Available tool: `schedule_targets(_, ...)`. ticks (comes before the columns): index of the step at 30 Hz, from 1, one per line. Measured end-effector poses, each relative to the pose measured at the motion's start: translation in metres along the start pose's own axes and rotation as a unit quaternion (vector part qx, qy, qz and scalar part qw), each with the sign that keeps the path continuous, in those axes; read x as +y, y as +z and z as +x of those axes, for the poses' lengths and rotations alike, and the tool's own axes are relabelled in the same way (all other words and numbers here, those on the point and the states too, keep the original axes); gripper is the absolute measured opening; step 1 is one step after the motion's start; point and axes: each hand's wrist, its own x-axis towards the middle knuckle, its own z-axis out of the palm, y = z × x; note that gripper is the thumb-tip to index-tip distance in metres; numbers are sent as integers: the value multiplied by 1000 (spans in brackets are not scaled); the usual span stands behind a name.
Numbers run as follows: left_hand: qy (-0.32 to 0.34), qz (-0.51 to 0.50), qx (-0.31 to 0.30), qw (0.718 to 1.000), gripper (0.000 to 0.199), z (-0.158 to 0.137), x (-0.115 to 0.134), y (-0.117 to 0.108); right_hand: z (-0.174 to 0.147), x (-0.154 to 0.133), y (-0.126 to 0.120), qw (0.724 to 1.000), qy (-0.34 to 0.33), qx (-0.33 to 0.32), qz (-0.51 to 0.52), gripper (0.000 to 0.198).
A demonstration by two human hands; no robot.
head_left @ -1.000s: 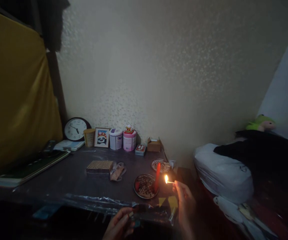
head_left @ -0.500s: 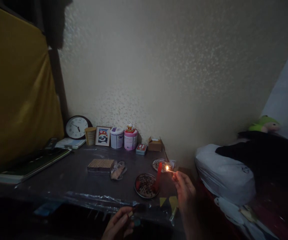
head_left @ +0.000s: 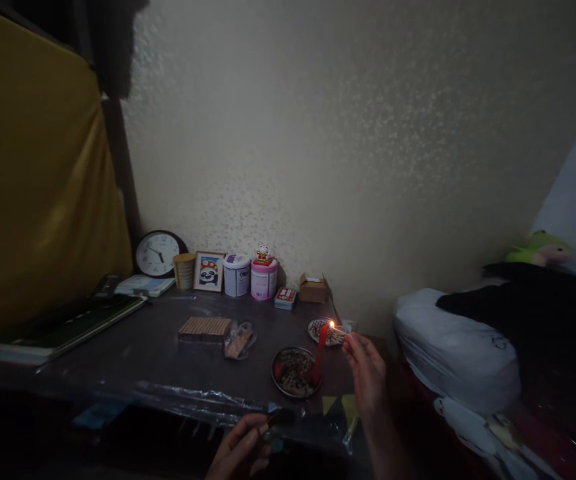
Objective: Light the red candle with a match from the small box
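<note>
In a dim room, my right hand [head_left: 365,370] pinches a lit match [head_left: 337,329] whose small flame sits right at the tip of a red candle [head_left: 319,352]. The candle stands tilted in a round patterned dish [head_left: 291,373] near the right end of a dark table [head_left: 133,350]. My left hand [head_left: 241,450] is low at the table's front edge, closed on a small dark thing that looks like a matchbox [head_left: 274,427].
A second dish [head_left: 318,330] lies behind the candle. A flat woven box [head_left: 204,329] and a plastic packet [head_left: 238,340] lie mid-table. Clock [head_left: 155,254], framed panda picture [head_left: 209,271], tins and small boxes line the wall. Books at left; bed with white pillow [head_left: 455,357] at right.
My right hand has lifted the burning match up and leftward, from beside the candle's middle to its tip. The flame looks smaller. My left hand has stayed put.
</note>
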Motion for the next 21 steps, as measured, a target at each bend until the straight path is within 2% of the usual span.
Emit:
schedule_targets(6, 4, -15, -25, 1000, 32, 5, -5, -5, 4, 2, 5, 1000, -1, 0, -5, 23)
schedule_targets(10, 3, -12, -34, 999, 28, 1, 0, 0, 5, 3, 8, 1000, -1, -7, -11, 23)
schedule_targets(15, 0, -9, -8, 1000, 32, -7, 7, 9, 5, 5, 10, 1000, -2, -13, -15, 21)
schedule_targets(21, -3, 2, 0, 1000, 34, -5, 6, 9, 7, 7, 10, 1000, -1, -13, -20, 21)
